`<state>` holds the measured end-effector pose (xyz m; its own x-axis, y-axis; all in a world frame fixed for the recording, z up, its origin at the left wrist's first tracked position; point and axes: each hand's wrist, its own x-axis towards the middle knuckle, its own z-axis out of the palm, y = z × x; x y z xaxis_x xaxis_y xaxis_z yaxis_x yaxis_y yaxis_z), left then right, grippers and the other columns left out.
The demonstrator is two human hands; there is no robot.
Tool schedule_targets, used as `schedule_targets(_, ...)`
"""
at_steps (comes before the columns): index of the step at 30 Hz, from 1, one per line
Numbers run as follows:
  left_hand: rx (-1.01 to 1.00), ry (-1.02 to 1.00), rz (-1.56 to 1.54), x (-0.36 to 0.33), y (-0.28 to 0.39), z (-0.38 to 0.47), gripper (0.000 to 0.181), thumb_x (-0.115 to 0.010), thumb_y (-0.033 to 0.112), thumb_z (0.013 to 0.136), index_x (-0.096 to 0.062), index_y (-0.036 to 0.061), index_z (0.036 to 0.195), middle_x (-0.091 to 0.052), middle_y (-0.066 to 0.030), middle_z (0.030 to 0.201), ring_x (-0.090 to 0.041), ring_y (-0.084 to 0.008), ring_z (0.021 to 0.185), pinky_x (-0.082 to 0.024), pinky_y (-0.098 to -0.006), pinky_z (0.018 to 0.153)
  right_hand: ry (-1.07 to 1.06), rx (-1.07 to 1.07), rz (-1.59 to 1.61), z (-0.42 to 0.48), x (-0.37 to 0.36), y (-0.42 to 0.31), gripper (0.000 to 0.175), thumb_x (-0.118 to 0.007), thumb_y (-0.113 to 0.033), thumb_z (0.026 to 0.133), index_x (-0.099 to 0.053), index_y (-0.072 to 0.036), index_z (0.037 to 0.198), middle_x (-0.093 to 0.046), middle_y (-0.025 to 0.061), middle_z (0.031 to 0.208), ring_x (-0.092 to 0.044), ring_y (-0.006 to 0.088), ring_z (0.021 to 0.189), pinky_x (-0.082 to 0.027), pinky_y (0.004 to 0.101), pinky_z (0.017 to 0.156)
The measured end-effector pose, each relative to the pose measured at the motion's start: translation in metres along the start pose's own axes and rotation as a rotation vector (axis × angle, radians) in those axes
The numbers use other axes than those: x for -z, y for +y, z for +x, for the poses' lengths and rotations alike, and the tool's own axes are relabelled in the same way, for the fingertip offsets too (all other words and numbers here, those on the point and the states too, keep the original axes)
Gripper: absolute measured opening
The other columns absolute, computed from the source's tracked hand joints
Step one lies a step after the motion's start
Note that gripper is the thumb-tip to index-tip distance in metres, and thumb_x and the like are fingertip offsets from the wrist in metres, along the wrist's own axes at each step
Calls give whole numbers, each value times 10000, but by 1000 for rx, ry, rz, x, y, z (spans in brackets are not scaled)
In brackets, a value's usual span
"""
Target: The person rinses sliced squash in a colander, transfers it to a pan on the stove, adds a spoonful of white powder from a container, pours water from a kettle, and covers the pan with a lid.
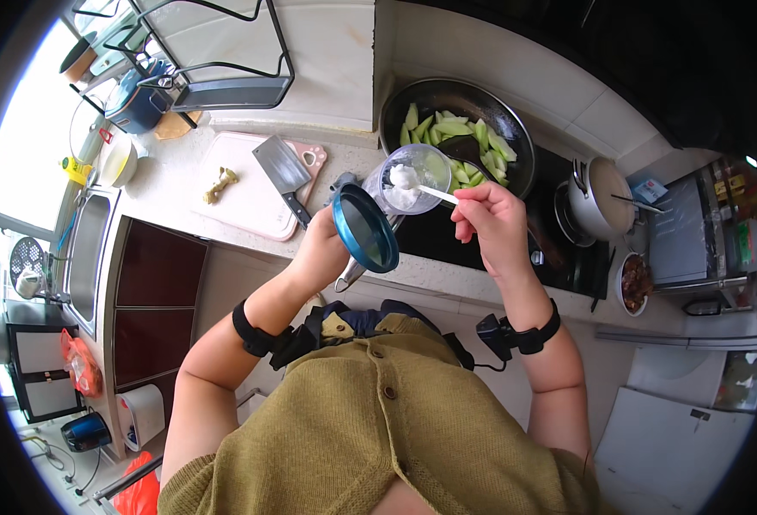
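My left hand (327,248) grips a clear plastic jar (441,168) that is tipped so its mouth shows; its blue lid (367,228) hangs open beside my fingers. Between the thumb and fingers of my right hand (495,222) is a small white spoon (439,194). The spoon's bowl, heaped with white powder (404,176), is at the jar's mouth. Behind the jar a wok (521,132) sits on the black stove and holds sliced green vegetable pieces (446,129). A dark spatula (463,149) rests in the wok among them.
Left on the counter, a pink-edged cutting board (246,209) bears a cleaver (283,166) and a piece of ginger (220,185). A pot (604,196) stands on the stove's right side, near a bowl of dark food (634,283). The sink (90,257) is far left.
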<state>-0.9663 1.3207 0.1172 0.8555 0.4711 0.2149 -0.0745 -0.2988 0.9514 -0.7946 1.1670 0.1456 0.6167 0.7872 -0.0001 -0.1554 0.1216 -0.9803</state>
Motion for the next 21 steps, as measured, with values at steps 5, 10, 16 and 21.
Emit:
schedule_targets(5, 101, 29, -82, 5, 18, 1, 123, -487, 12, 845, -586, -16, 914, -613, -22, 843, -538, -74, 786, -448, -234, 721, 19, -40, 45, 5, 4, 9, 88, -542, -29, 817, -579, 20, 880, -594, 80, 681, -528, 104, 497, -415, 204, 449)
schedule_targets(10, 283, 114, -225, 10, 17, 6, 127, -500, 42, 862, -613, 8, 906, -626, -9, 871, -544, -63, 812, -424, -220, 768, 111, -28, 153, 16, 19, 4, 94, -539, -19, 807, -591, 12, 878, -605, 82, 681, -545, 109, 504, -423, 214, 461)
schedule_targets(16, 331, 212, -545, 33, -23, 12, 98, -505, 1, 851, -539, 28, 939, -551, -35, 909, -543, -137, 835, -474, -303, 801, 195, 93, -57, 50, 60, -19, 83, -560, -40, 818, -598, 3, 878, -609, 79, 705, -555, 98, 544, -430, 197, 495)
schedule_targets(21, 283, 282, -532, 51, -41, 4, 87, -526, 35, 862, -546, 36, 947, -556, -36, 912, -555, -141, 845, -472, -317, 808, 239, 5, -354, 78, 73, -1, 99, -538, -31, 803, -596, 8, 873, -596, 57, 687, -550, 90, 542, -423, 196, 493)
